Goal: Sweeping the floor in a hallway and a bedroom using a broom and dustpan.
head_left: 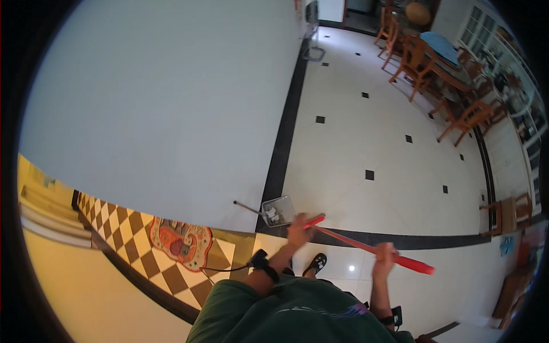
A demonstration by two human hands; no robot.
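My right hand [384,252] is closed around the shaft of a long red stick-handled tool [349,240], possibly a broom. Its thick bright red end [414,264] juts out to the right of that hand. At the shaft's other end is a short red head [314,221]. My left hand [298,230] is right beside this head, seemingly touching it; its fingers are blurred. Just left of that hand, a grey see-through dustpan or bin [278,210] stands on the floor with crumpled white scraps [273,215] inside. A thin dark stick [247,207] slants from it toward the wall.
A tall pale wall [160,108] rises on the left, edged by a dark floor border [284,143]. A patterned mat [183,243] lies on checkered tiles at lower left. Wooden chairs [414,60] surround a table at far right, and a small wooden chair [506,214] stands nearer.
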